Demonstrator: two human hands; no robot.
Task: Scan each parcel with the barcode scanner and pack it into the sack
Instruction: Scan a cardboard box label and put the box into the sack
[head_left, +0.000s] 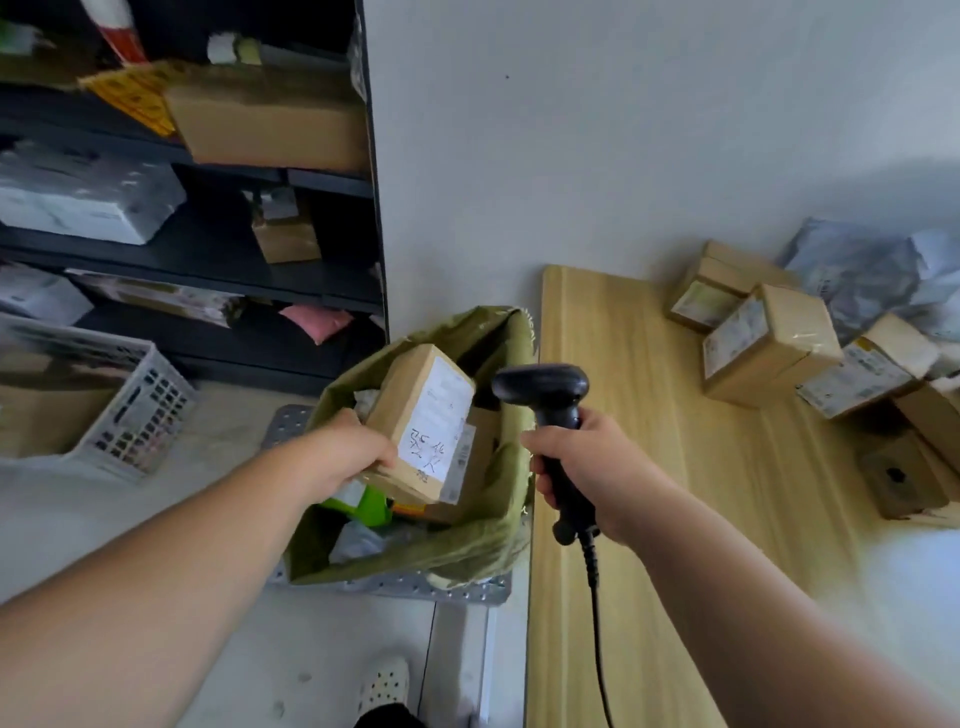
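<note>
Left hand holds parcel over open sack, right hand grips scanner.
Left hand (347, 451) clasps the near-left end of a cardboard parcel (422, 422), tilted, label up, over the green sack (467, 540) mouth, other packages beneath. Right hand (587, 470) wrapped round barcode scanner (551, 415) handle, just right of sack, above table (649, 467) edge; more boxes (769, 343) far right.

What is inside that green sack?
In the sack, the left hand holds a box above a second box, a bright green item and a pale bag. Whatever lies deeper is covered by these.
</note>
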